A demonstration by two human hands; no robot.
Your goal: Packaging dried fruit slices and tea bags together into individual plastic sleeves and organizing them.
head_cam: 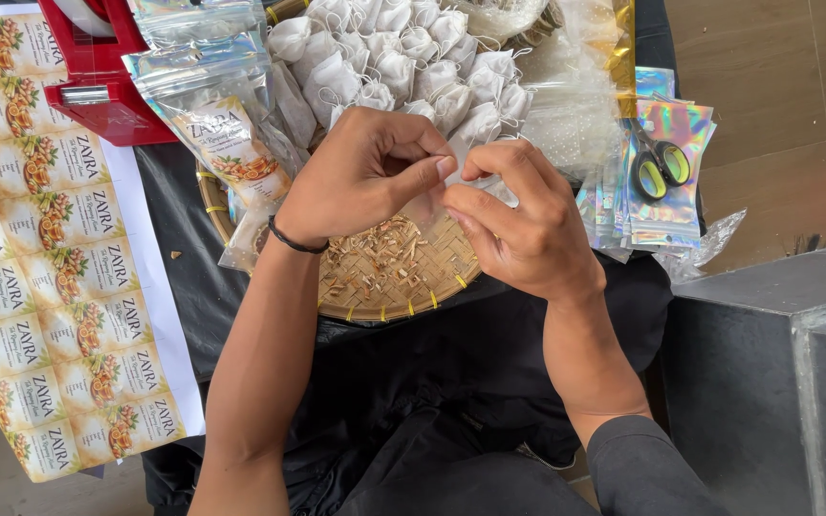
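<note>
Head view: I look straight down at two bare hands working over a round woven bamboo tray (389, 304).
Left hand: my left hand (360, 177), black band on the wrist, thumb and forefinger pinched narrow on the top edge of a small white mesh pouch (470, 179).
Right hand: my right hand (523, 229) pinches the same pouch from the 3 o'clock side, fingertips nearly touching the left ones.
Pouch place: held above the tray, just at 6 o'clock of the heap of filled white drawstring sachets (403, 57); most of it is hidden by my fingers.
Tray content: loose tan dried shreds (380, 253) lie on the weave under the hands.
Grip advice: I judge the mouth should be kept level and pinched close to the rim, so nothing spills; pull evenly on both sides.
10 o'clock: clear shiny zip pouches with an orange printed label (217, 115), leaning on the tray.
11 o'clock: red plastic tape dispenser (97, 76).
9 o'clock: sheet of printed labels with orange pictures (40, 248).
2 o'clock: black-and-yellow scissors (660, 167) on a stack of iridescent bags (666, 215).
4 o'clock: dark grey box (776, 373).
</note>
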